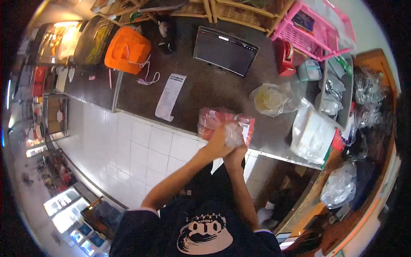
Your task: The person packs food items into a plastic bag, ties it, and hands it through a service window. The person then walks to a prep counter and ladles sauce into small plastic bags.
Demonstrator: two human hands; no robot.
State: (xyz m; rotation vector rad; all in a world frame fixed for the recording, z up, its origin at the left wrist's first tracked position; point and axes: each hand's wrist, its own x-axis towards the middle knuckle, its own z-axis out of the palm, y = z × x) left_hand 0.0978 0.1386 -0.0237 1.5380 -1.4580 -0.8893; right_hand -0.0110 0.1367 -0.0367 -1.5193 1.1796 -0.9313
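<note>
A clear plastic bag [208,119] with red packages inside lies at the counter's front edge. My left hand [217,143] is closed around the gathered, crumpled top of this bag. Close against it, my right hand [235,156] is also closed on the bunched plastic, just below and to the right. The fingertips of both hands are partly hidden by each other and by the plastic. White labels show on the red packages, through the film. To the left of the bag, a long printed receipt [171,97] lies on the dark counter.
A tablet screen [225,50] stands at the back of the dark counter [141,100]. An orange container [127,50] with a white cable is at the left. On the right are a clear bag with yellowish contents [274,100], white plastic bags [312,132], a red tape dispenser [285,58] and a pink basket [306,32].
</note>
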